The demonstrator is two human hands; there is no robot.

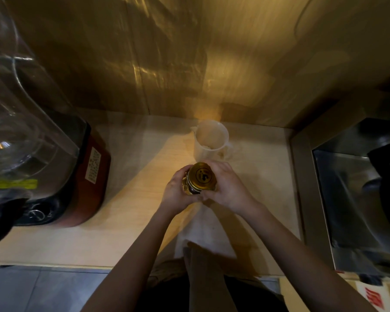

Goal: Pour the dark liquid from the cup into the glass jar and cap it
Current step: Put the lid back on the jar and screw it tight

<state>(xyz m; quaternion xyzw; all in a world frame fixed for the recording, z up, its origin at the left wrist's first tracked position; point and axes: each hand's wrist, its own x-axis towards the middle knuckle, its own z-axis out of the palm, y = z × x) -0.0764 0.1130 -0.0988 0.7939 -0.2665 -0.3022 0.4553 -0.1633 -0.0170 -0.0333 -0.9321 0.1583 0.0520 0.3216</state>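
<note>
A glass jar (190, 190) holding dark liquid stands at the middle of the wooden counter, with a gold lid (202, 176) sitting on its mouth. My left hand (177, 192) wraps the jar's side from the left. My right hand (225, 183) grips the lid's rim from the right. Both hands hide most of the glass. Just behind the jar stands a white plastic cup (211, 140) with a spout and handle; its inside looks pale, with no dark liquid visible.
A blender with a clear jug (20, 122) on a red and black base (86, 176) fills the left of the counter. A steel sink (356, 199) lies to the right. A light cloth (207, 230) lies on the counter under my forearms, and a wall panel rises behind the cup.
</note>
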